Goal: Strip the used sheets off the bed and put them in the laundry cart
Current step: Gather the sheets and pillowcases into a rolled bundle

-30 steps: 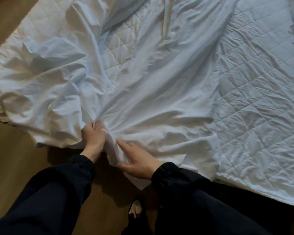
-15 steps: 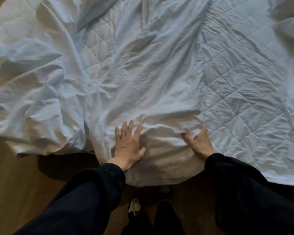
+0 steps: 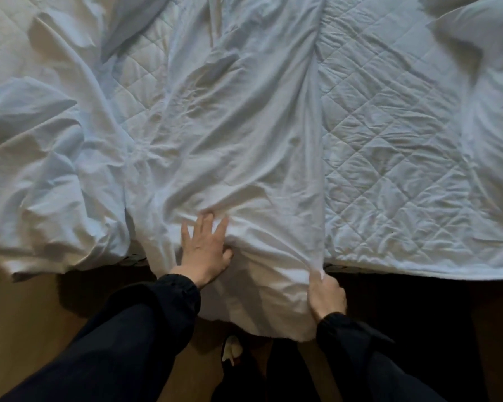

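Right hand [image 3: 327, 294] pulled back nearer, fingers clutching the sheet [image 3: 230, 146], left hand [image 3: 205, 250] flat on it, fingers spread wide.

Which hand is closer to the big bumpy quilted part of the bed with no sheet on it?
Right. The right hand grips the sheet by its edge, just beside the quilted pad; the left hand rests flat on the sheet, farther left.

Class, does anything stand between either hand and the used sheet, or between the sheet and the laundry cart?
Nothing separates them: the left hand rests flat on the sheet, and the right hand has a grip on its edge. No cart is in view, so that path cannot be judged.
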`<state>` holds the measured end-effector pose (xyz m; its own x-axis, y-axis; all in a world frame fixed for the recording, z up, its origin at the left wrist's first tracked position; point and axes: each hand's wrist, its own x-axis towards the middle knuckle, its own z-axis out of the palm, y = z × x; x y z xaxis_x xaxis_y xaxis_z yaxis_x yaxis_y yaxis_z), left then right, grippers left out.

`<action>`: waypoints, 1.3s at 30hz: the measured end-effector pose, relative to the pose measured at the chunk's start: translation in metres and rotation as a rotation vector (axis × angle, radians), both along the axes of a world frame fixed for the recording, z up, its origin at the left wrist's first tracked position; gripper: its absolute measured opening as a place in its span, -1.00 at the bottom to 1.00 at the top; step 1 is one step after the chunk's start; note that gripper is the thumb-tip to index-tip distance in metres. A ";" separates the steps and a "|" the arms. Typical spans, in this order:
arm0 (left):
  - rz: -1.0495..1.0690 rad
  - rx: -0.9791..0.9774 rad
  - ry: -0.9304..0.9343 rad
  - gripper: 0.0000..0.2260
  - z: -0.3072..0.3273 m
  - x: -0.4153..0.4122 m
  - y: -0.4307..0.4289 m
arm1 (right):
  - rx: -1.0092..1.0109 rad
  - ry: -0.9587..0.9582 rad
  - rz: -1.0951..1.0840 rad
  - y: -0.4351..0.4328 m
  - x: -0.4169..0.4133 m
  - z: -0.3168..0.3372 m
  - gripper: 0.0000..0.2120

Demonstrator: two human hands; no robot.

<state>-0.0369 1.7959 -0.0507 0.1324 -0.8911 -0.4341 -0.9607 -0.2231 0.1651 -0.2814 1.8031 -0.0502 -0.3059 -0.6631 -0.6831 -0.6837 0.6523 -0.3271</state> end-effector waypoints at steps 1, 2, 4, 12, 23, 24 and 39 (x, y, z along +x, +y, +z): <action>0.006 0.006 -0.001 -0.32 0.000 0.000 -0.001 | -0.024 0.006 0.002 -0.010 0.001 -0.001 -0.60; 0.023 0.009 -0.003 -0.30 -0.001 0.001 -0.001 | -0.081 -0.036 0.006 -0.020 0.004 -0.002 -0.53; 0.085 0.012 -0.010 -0.25 -0.002 0.001 0.000 | -0.183 -0.190 0.034 -0.038 0.010 -0.001 -0.26; 0.266 -0.104 -0.012 -0.38 0.003 0.030 -0.008 | -0.245 -0.197 0.155 -0.080 0.010 -0.006 -0.71; 0.547 -0.084 0.081 -0.27 0.007 0.056 -0.040 | -0.210 0.307 0.194 -0.116 -0.063 0.004 -0.70; 0.607 -0.072 0.125 -0.22 0.003 0.060 -0.042 | -0.187 0.332 0.237 -0.117 -0.058 0.000 -0.62; 0.779 0.068 1.076 -0.36 0.011 0.044 -0.032 | -0.212 0.455 0.339 -0.142 0.003 -0.021 -0.18</action>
<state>0.0073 1.7635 -0.0394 0.1596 -0.7119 -0.6840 0.0220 -0.6901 0.7234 -0.2785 1.6609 -0.0713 -0.2837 -0.8822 -0.3757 -0.9439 0.3259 -0.0524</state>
